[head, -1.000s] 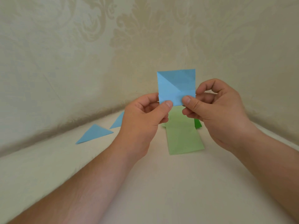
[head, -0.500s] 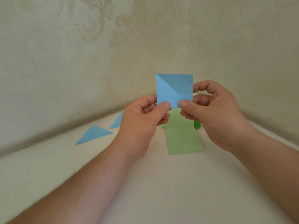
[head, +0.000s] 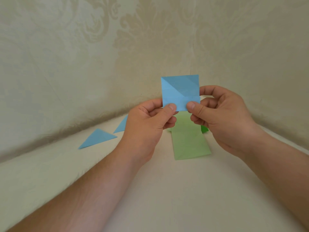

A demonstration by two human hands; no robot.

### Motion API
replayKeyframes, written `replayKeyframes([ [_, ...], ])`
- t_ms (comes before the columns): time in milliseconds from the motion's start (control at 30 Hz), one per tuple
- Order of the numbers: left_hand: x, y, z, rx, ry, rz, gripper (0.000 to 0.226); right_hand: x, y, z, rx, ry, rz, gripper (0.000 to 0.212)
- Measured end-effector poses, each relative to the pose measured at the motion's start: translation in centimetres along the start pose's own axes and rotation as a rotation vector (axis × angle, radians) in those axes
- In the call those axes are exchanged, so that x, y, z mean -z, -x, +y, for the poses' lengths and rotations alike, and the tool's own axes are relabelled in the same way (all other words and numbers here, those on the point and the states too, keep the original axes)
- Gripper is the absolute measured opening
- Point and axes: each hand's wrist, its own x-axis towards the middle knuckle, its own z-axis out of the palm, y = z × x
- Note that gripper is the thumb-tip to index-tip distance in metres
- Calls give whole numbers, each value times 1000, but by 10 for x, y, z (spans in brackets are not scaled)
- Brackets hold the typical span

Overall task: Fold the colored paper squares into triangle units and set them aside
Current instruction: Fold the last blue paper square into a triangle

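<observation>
I hold a blue paper square [head: 179, 88] upright in the air, creased along a diagonal and with its bottom strip turned up. My left hand [head: 147, 126] pinches its lower left edge between thumb and fingers. My right hand [head: 220, 118] pinches the lower right edge, thumb in front. Below the hands a light green paper square [head: 190, 144] lies flat on the cream surface, partly hidden. Two folded blue triangles rest to the left: one triangle [head: 98, 138] in full view, a second triangle [head: 122, 126] half hidden behind my left hand.
A darker green paper scrap [head: 204, 128] peeks out behind the light green sheet. The cream surface [head: 167, 198] ends at a patterned beige wall [head: 83, 64] that curves round the back and both sides.
The bottom strip of the blue paper has been folded upward, so the sheet looks shorter. Both thumbs have slid closer together along that bottom edge.
</observation>
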Motion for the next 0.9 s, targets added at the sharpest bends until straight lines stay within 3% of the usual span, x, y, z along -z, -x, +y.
replayKeyframes([
  [900,1,-1,-2,-37,-9,-41,14,1,-3,3,-20,27,29,24],
])
